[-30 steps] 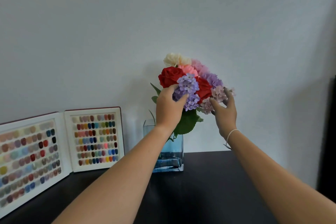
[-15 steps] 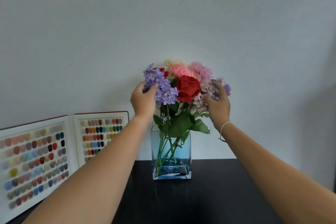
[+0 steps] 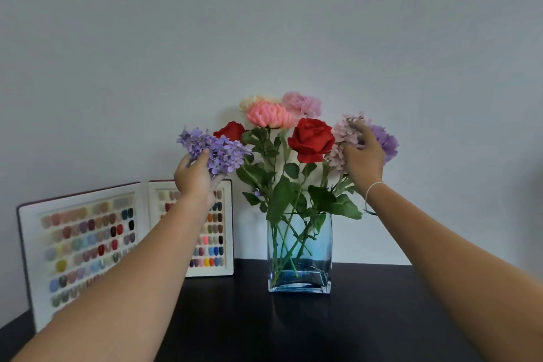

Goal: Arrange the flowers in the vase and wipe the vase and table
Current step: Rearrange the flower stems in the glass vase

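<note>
Both bare forearms extend forward and upward, the left hand (image 3: 195, 178) cupped with fingers curled and thumb raised, the right hand (image 3: 363, 156) raised higher with fingers spread, its wrist bearing a thin band.

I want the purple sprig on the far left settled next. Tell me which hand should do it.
Left. The left hand already cups the purple sprig from below, out to the left of the vase. The right hand is across the bouquet, on the pale pink sprig.
</note>
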Action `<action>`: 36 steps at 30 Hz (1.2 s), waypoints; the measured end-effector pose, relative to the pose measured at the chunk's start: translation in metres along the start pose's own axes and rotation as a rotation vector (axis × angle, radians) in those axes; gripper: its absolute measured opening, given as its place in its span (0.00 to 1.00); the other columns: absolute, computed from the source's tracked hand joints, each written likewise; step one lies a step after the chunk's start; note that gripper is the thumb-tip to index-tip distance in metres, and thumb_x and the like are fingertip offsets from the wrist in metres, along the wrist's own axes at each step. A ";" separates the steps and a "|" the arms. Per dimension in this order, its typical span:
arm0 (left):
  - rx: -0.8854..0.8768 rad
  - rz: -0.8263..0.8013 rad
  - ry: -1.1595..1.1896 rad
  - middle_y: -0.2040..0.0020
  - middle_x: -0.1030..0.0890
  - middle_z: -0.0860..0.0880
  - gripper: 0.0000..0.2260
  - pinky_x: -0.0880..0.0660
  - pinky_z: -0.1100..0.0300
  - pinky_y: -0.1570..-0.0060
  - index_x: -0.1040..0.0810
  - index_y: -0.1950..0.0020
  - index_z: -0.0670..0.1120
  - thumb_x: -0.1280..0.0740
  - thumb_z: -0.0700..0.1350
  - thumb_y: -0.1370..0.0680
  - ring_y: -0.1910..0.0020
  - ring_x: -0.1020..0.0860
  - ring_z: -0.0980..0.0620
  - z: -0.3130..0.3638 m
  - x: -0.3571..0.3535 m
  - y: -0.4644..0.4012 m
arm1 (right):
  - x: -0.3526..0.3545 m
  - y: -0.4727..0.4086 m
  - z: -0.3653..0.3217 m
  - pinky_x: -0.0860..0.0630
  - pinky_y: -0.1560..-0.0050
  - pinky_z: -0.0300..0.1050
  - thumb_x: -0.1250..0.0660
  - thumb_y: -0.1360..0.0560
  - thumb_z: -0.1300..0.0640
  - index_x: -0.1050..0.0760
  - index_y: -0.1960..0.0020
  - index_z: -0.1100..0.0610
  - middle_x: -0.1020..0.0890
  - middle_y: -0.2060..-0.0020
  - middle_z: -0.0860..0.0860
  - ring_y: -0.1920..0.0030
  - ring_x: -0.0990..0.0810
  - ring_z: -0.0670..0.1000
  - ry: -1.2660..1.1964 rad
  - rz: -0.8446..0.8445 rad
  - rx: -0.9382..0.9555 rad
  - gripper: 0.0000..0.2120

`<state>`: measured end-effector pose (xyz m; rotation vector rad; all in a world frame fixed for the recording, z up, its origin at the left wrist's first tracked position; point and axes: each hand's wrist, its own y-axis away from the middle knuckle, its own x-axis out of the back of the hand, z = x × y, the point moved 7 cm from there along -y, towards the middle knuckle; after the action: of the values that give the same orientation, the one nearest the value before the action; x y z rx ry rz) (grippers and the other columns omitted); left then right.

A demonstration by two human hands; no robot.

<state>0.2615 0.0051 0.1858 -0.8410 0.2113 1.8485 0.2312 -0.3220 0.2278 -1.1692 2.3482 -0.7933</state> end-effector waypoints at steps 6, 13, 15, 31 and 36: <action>0.079 -0.015 0.139 0.53 0.21 0.48 0.09 0.23 0.50 0.54 0.27 0.44 0.46 0.36 0.41 0.23 0.47 0.23 0.45 -0.015 0.010 0.005 | 0.034 -0.013 0.004 0.32 0.73 0.25 0.41 0.28 0.67 0.27 0.40 0.49 0.26 0.54 0.47 0.69 0.30 0.43 -0.007 0.144 -0.015 0.21; 0.108 -0.038 0.178 0.49 0.21 0.47 0.04 0.23 0.49 0.53 0.25 0.50 0.47 0.37 0.40 0.22 0.50 0.22 0.48 -0.039 0.012 0.025 | 0.045 0.003 0.023 0.31 0.72 0.25 0.41 0.28 0.67 0.29 0.39 0.48 0.26 0.51 0.52 0.66 0.30 0.43 0.036 0.121 -0.043 0.22; 0.105 -0.045 0.182 0.45 0.22 0.45 0.05 0.23 0.49 0.52 0.25 0.48 0.47 0.37 0.41 0.22 0.47 0.23 0.47 -0.041 0.015 0.028 | 0.048 0.006 0.026 0.29 0.66 0.31 0.40 0.27 0.65 0.30 0.38 0.47 0.26 0.52 0.52 0.61 0.28 0.46 0.019 0.111 -0.056 0.21; -0.040 -0.189 0.008 0.48 0.21 0.54 0.09 0.24 0.50 0.48 0.27 0.48 0.57 0.36 0.43 0.23 0.48 0.21 0.51 -0.040 0.037 0.047 | 0.071 0.063 0.047 0.24 0.43 0.54 0.35 0.26 0.55 0.29 0.40 0.49 0.25 0.41 0.51 0.44 0.23 0.54 -0.004 0.089 -0.027 0.14; -0.030 -0.134 0.033 0.47 0.21 0.52 0.10 0.24 0.50 0.47 0.27 0.43 0.54 0.35 0.44 0.24 0.46 0.22 0.49 -0.043 0.041 0.049 | 0.052 0.078 0.065 0.24 0.43 0.55 0.35 0.26 0.57 0.27 0.42 0.53 0.23 0.43 0.52 0.45 0.22 0.56 0.041 -0.034 -0.086 0.13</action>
<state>0.2296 -0.0079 0.1168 -0.8860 0.1448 1.7174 0.1919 -0.3462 0.1232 -1.2430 2.4229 -0.7406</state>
